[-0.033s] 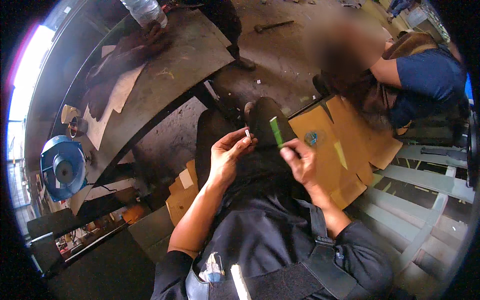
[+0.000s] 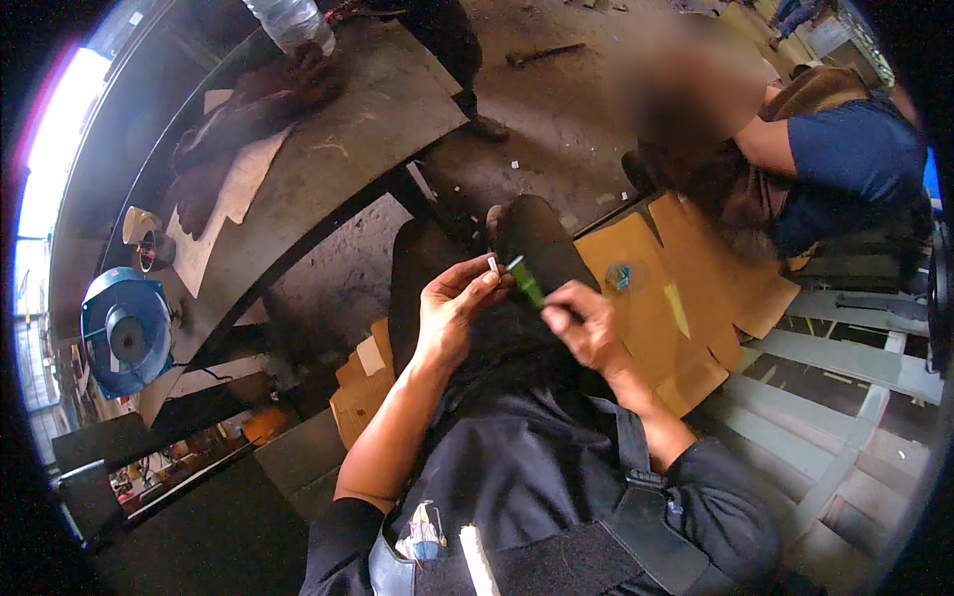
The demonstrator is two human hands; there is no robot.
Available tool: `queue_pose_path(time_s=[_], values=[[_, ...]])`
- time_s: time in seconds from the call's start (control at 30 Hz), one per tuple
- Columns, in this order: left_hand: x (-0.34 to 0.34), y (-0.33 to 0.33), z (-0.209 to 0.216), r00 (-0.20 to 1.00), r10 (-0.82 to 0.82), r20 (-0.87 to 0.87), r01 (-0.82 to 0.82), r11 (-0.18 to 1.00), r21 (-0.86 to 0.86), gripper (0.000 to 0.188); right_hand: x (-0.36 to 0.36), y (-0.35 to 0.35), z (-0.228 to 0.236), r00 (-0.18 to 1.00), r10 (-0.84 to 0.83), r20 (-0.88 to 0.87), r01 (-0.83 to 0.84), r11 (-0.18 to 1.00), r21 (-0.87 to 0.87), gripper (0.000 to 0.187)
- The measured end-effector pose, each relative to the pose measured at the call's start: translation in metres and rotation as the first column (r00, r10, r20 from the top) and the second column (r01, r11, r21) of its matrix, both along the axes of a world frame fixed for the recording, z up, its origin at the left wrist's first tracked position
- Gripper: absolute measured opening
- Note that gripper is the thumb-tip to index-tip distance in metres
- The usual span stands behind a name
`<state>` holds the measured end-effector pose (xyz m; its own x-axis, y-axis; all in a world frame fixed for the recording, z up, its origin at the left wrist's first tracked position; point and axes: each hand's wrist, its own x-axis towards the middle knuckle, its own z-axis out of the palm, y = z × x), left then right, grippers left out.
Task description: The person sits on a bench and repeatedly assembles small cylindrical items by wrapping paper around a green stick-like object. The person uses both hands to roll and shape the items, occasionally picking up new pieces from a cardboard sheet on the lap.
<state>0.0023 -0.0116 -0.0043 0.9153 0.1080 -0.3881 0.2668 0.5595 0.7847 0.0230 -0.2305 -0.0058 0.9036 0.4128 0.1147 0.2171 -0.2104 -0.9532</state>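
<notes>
My left hand (image 2: 455,306) is closed, its thumb and fingertips pinching a small white stick-like piece (image 2: 492,264). Just right of it, my right hand (image 2: 581,323) grips a narrow green object (image 2: 527,285) with a pale tip; motion blur hides its exact kind. That tip points up and left and comes close to the white piece; I cannot tell whether they touch. Both hands are above my lap, over dark trousers.
Flattened cardboard (image 2: 651,273) with a small clear round container (image 2: 618,278) lies to the right. Beyond it sits another person (image 2: 845,149). At left stand a dark workbench (image 2: 378,94) and a blue fan (image 2: 124,333). Pale metal slats (image 2: 815,358) lie at lower right.
My right hand has shifted slightly left, bringing the green object's tip left and down toward the white piece. My left hand is in the same place.
</notes>
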Motion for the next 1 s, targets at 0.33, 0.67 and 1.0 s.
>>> queue_pose_path(time_s=[0.33,0.67,1.0], values=[[-0.012,-0.008,0.026,0.997,0.061,0.037,-0.060,0.998,-0.015,0.025,-0.004,0.027,-0.020,0.968,0.148,-0.201,-0.138,0.988,0.063,0.023],[-0.012,-0.003,0.062,0.983,-0.179,-0.027,0.180,0.955,0.236,0.049,0.049,0.019,0.058,0.805,0.445,-0.393,-0.327,0.885,0.332,0.024],[-0.009,0.001,0.051,0.984,-0.175,0.046,0.142,0.904,0.403,0.031,0.022,0.043,0.027,0.809,0.160,-0.565,0.267,0.756,0.598,0.014]])
